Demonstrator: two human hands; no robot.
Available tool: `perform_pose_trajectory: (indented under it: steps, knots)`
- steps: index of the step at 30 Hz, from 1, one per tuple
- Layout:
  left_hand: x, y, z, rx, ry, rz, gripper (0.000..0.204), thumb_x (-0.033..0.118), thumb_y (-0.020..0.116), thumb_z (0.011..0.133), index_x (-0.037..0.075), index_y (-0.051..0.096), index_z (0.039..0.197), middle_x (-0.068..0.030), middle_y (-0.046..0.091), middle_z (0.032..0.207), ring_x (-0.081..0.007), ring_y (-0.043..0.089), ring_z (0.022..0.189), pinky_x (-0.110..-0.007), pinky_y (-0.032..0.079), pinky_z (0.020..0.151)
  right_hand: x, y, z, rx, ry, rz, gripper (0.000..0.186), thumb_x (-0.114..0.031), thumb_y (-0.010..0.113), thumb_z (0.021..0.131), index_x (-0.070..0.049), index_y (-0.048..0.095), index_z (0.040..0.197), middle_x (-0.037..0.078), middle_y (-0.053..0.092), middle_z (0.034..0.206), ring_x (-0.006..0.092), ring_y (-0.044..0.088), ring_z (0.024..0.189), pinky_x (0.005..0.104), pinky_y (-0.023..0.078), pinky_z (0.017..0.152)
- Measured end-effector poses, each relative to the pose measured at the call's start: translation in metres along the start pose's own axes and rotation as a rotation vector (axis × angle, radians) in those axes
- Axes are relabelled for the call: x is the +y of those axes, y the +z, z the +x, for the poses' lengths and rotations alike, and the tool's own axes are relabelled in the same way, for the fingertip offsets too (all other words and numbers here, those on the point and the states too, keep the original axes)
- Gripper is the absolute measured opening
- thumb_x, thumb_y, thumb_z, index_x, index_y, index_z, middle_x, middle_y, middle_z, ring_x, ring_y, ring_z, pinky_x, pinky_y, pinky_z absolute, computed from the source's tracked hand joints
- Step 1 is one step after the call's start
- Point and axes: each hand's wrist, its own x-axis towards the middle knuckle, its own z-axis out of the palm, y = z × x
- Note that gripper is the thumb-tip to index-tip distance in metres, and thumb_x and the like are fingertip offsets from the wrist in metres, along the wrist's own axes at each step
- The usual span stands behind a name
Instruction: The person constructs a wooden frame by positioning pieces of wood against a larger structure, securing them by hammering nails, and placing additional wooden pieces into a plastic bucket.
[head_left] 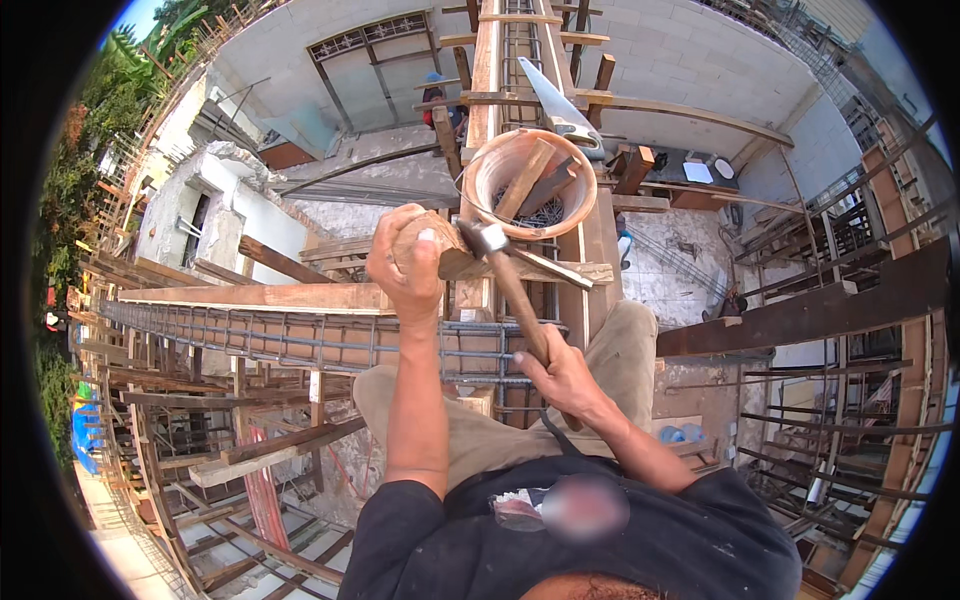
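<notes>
My left hand (405, 265) is closed around a brown wood block (458, 262), holding it above the formwork boards. My right hand (568, 378) wraps around the wooden handle of a hammer (518, 300). The hammer's metal head is right beside the block's right end; whether they touch, I cannot tell. A thin strip of wood (552, 268) slants out to the right behind the hammer. Just beyond stands an orange-brown bucket (478, 205) containing nails (543, 214) and pieces of wood (525, 180). Past its rim lies a handsaw (553, 103), blade pointing away.
Steel rebar cages (300, 335) run through the formwork beneath me and to the left. Long timber planks (250, 297) and a dark beam (810, 318) span open drops to a floor (670, 270) far below. Another person (445, 105) is lower down, beyond the bucket.
</notes>
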Motion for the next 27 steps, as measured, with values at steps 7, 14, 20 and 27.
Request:
perform_pose_trajectory:
  steps: [7,14,20,27]
  knots:
    - [0.022,0.009,0.003,0.006,-0.017,-0.081,0.036,0.023,0.06,0.08,-0.006,0.068,0.101,-0.0195,0.069,0.105,-0.0262,0.066,0.095,-0.038,0.053,0.087,-0.009,-0.011,-0.016,0.003,0.001,-0.022,0.032,-0.024,0.064,0.1,-0.003,0.044,0.114,0.028,0.063,0.074,0.0514,0.065,0.074,0.0558,0.047,0.064]
    - [0.069,0.134,-0.007,-0.113,0.039,-0.36,0.032,0.021,0.063,0.079,-0.004,0.068,0.098,-0.0169,0.071,0.101,-0.0247,0.066,0.094,-0.038,0.051,0.089,-0.002,-0.082,-0.071,0.361,0.092,-0.1,0.031,-0.021,0.067,0.099,-0.004,0.049,0.118,0.025,0.065,0.077,0.048,0.068,0.075,0.051,0.05,0.064]
    - [0.036,0.2,-0.037,-0.268,-0.089,-0.401,0.025,0.014,0.064,0.078,-0.005,0.067,0.095,-0.0127,0.069,0.093,-0.0227,0.064,0.088,-0.035,0.051,0.086,0.059,-0.1,-0.054,0.473,0.254,-0.095,0.034,-0.021,0.067,0.098,-0.003,0.048,0.12,0.027,0.065,0.078,0.0488,0.066,0.075,0.0511,0.049,0.063]
    - [-0.005,0.227,-0.04,-0.28,-0.027,-0.316,0.024,0.013,0.063,0.081,-0.005,0.065,0.097,-0.0124,0.068,0.092,-0.0222,0.063,0.084,-0.033,0.051,0.082,0.113,-0.095,-0.02,0.534,0.175,-0.118,0.035,-0.022,0.066,0.098,-0.003,0.048,0.122,0.027,0.063,0.077,0.0491,0.065,0.072,0.052,0.049,0.066]
